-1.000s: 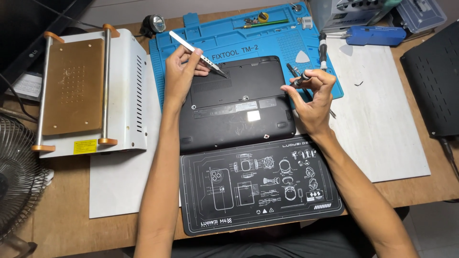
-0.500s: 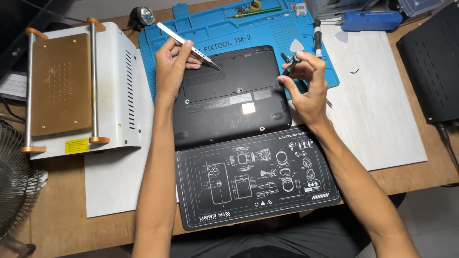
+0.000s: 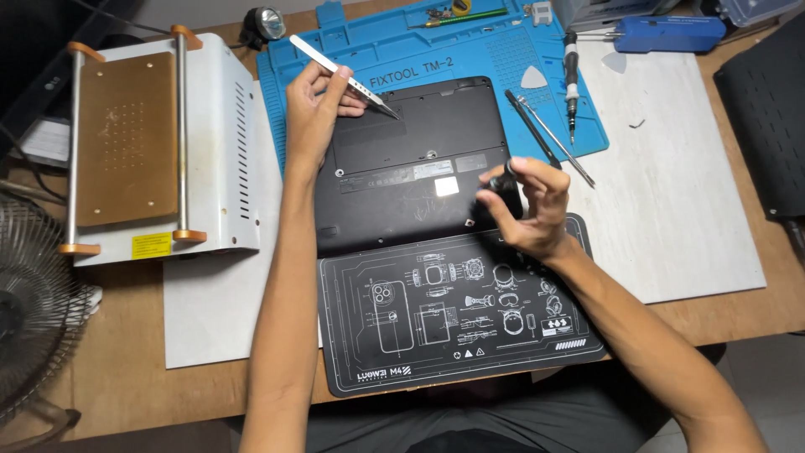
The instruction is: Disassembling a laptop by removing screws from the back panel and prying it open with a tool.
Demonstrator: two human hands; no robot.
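A black laptop lies upside down, partly on a blue work mat and partly on a black mat with white drawings. My left hand holds silver tweezers, their tip resting on the laptop's far left part. My right hand grips a small black screwdriver over the laptop's near right corner. The screwdriver's tip is hidden by my fingers.
A white box-shaped machine with a brass plate stands at the left, a fan beside it. Two thin pry tools, another screwdriver and a white pick lie on the blue mat. A black case is at the right.
My right hand has moved from the laptop's far right edge down to its near right corner. My left hand still holds the tweezers at the far left.
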